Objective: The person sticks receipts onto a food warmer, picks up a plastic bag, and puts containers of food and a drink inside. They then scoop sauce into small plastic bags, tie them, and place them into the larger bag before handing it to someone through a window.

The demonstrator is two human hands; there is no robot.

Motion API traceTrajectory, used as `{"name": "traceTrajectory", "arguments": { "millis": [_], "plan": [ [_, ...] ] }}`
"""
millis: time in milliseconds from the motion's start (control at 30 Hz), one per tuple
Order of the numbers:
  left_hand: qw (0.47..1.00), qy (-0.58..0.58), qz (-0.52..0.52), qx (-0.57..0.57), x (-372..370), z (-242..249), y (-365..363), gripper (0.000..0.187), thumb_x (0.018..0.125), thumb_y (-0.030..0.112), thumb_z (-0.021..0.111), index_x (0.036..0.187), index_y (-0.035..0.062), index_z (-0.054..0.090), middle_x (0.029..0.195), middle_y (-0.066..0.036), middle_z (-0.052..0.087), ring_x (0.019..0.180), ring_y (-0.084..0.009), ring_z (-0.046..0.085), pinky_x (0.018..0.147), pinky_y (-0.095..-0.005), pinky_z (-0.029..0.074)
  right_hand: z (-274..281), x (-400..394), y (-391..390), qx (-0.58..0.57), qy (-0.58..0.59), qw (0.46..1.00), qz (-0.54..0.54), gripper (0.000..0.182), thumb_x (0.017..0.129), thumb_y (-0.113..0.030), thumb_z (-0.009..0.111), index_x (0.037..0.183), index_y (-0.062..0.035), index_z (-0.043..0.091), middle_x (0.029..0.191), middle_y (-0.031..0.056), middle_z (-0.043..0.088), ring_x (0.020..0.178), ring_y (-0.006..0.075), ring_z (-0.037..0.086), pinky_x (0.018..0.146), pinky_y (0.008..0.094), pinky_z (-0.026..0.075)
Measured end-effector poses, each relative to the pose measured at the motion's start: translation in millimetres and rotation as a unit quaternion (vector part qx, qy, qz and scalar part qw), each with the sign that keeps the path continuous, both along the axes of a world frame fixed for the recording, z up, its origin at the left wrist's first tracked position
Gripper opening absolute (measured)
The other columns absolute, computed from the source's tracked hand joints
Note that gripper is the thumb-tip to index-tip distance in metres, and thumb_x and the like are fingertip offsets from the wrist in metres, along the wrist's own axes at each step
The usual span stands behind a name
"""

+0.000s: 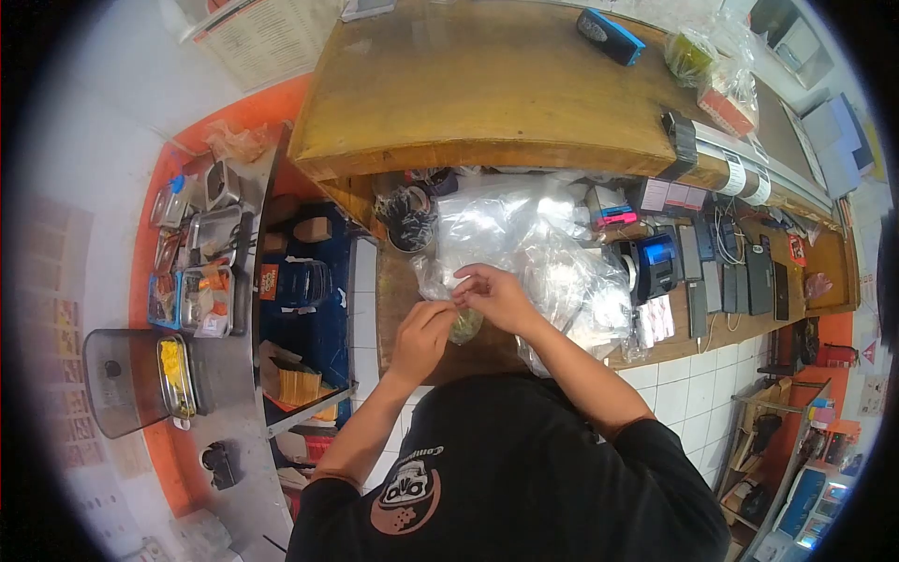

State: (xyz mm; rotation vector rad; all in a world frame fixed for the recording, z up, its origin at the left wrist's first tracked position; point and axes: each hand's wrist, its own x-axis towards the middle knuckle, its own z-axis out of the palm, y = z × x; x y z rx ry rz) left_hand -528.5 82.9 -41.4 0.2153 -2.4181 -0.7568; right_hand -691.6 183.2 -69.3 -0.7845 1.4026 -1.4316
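A small clear plastic bag (465, 327) with something greenish inside hangs below my fingers, at the front edge of the wooden counter. My left hand (421, 343) is closed, its thumb and fingers pinching at the bag's top. Right beside it, my right hand (493, 297) has its fingers bent together on the same gathered top. The exact grip between the fingertips is too small to make out. Just beyond my hands lies a stack of clear plastic bags (473, 225), and more crumpled clear plastic (571, 290) spreads to the right.
A dark container (408, 220) stands behind my hands. On the right are a black-and-blue device (655, 265) and several dark phone-like slabs (735, 286) with cables. A wooden shelf (487, 84) overhangs the counter. Metal trays (214, 234) and a yellow-filled container (175, 375) sit on the left.
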Motion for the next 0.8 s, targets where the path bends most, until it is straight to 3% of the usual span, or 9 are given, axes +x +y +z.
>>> {"name": "traceTrajectory", "arguments": {
  "millis": [100, 167, 267, 333, 800],
  "plan": [
    [0.998, 0.010, 0.039, 0.051, -5, 1, 7, 0.015, 0.076, -0.003, 0.066, 0.090, 0.0016, 0.067, 0.091, -0.009, 0.065, 0.083, -0.0287, 0.062, 0.073, -0.0377, 0.051, 2, -1, 4, -0.006, 0.083, 0.996, -0.021, 0.041, 0.085, 0.005, 0.059, 0.125, 0.0017, 0.053, 0.100, 0.0153, 0.069, 0.089, 0.0167, 0.065, 0.082, 0.0297, 0.052],
    [0.996, 0.013, 0.060, 0.072, -7, 0, 10, 0.014, 0.076, -0.002, 0.067, 0.089, 0.0017, 0.068, 0.089, -0.010, 0.066, 0.082, -0.0291, 0.063, 0.073, -0.0375, 0.051, -5, -1, 8, -0.028, -0.060, 0.997, -0.029, 0.044, 0.086, 0.004, 0.060, 0.129, 0.0016, 0.051, 0.101, 0.0150, 0.069, 0.092, 0.0172, 0.065, 0.085, 0.0304, 0.052],
    [0.996, 0.005, 0.078, 0.043, -10, -3, 15, 0.016, 0.074, -0.002, 0.068, 0.090, 0.0020, 0.069, 0.089, -0.010, 0.066, 0.081, -0.0283, 0.063, 0.072, -0.0372, 0.051, -11, -2, 12, -0.057, -0.163, 0.984, -0.039, 0.044, 0.087, 0.005, 0.060, 0.130, 0.0022, 0.050, 0.102, 0.0147, 0.069, 0.094, 0.0178, 0.064, 0.087, 0.0312, 0.052],
    [0.995, 0.011, 0.103, 0.001, -12, -5, 18, 0.018, 0.073, -0.002, 0.069, 0.091, 0.0022, 0.069, 0.089, -0.009, 0.066, 0.079, -0.0275, 0.064, 0.070, -0.0365, 0.052, -12, -2, 14, -0.053, -0.164, 0.984, -0.043, 0.043, 0.088, 0.004, 0.060, 0.130, 0.0028, 0.050, 0.103, 0.0147, 0.069, 0.094, 0.0178, 0.064, 0.087, 0.0309, 0.052],
    [0.992, 0.028, 0.123, -0.013, -10, -11, 22, 0.021, 0.072, -0.002, 0.071, 0.092, 0.0030, 0.070, 0.092, -0.009, 0.067, 0.081, -0.0265, 0.065, 0.070, -0.0353, 0.053, -14, -1, 15, -0.047, -0.189, 0.979, -0.061, 0.040, 0.087, 0.002, 0.066, 0.125, 0.0034, 0.055, 0.102, 0.0156, 0.068, 0.095, 0.0182, 0.065, 0.087, 0.0297, 0.053]
  ]
}}
